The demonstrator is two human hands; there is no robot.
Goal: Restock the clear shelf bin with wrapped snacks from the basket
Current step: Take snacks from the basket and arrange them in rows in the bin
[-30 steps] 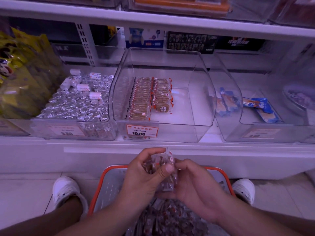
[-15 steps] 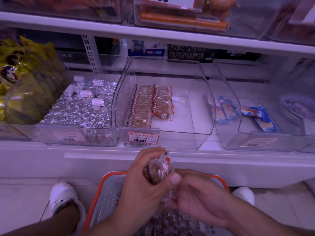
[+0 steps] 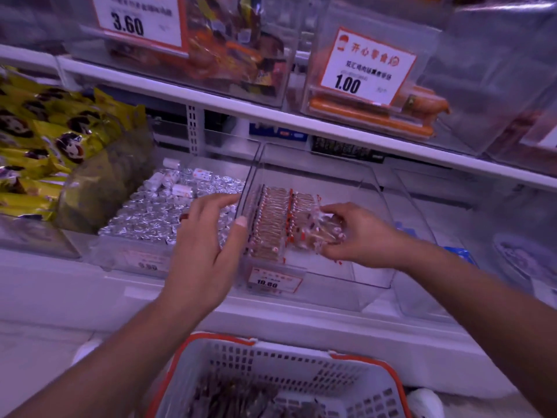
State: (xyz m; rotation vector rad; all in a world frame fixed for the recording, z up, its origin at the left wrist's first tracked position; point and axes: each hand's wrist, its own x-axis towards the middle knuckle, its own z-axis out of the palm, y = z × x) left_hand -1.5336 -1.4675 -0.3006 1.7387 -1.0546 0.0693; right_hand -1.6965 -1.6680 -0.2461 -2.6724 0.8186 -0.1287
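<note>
Pinching a small clutch of wrapped snacks, my right hand is down inside the clear shelf bin, fingers curled round the crinkly packets and lowering them just to the right of the two rows already standing there. The bundle looks loose in the grip, some wrapper ends poking free between my fingers. My left hand holds nothing: fingers spread and relaxed, thumb lying along the bin's left wall, as if steadying it.

Outward from the grip, the bin floor to the right lies bare, so that is where I judge this handful belongs. Left of the bin sits a tray of foil-wrapped sweets, and further left a heap of yellow packets. Below and toward me, the basket has more snacks lying in its bottom.

What could go wrong: if I let go all at once, the packets may flop flat instead of standing on edge, and knock the neighbouring row over. The slick wrappers could also slip out early, dropping askew. And if my left hand pushes too hard on that light wall, the bin could slide on the shelf.
</note>
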